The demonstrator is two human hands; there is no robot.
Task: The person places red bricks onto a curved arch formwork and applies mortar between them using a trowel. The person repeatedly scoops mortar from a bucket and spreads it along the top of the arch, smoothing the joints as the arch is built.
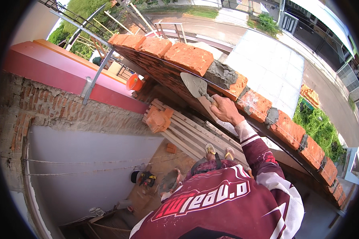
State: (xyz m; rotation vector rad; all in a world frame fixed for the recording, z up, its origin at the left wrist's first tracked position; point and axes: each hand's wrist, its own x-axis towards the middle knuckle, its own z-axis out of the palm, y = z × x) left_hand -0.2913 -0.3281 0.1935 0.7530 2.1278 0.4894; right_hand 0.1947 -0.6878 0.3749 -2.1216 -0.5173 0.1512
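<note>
My right hand [226, 109] is closed around the handle of a pointed trowel [193, 84]. The trowel's blade lies beside the inner edge of a brick wall [163, 65], with some grey mortar near the handle end. Just beyond the blade, a patch of wet mortar [221, 74] sits on the wall's top, between an orange brick [189, 58] and a partly coated brick [238, 84]. Further bricks run along the top to the lower right, with mortar in the gaps between them. I cannot make out my left hand.
Wooden planks [187, 133] under my feet carry a stack of bricks [158, 119]. An orange bucket [134, 82] stands near the wall's far end. Below are a mortar tub [170, 181] and a floor. A thin string runs along the wall top; a pale roof [267, 59] lies outside.
</note>
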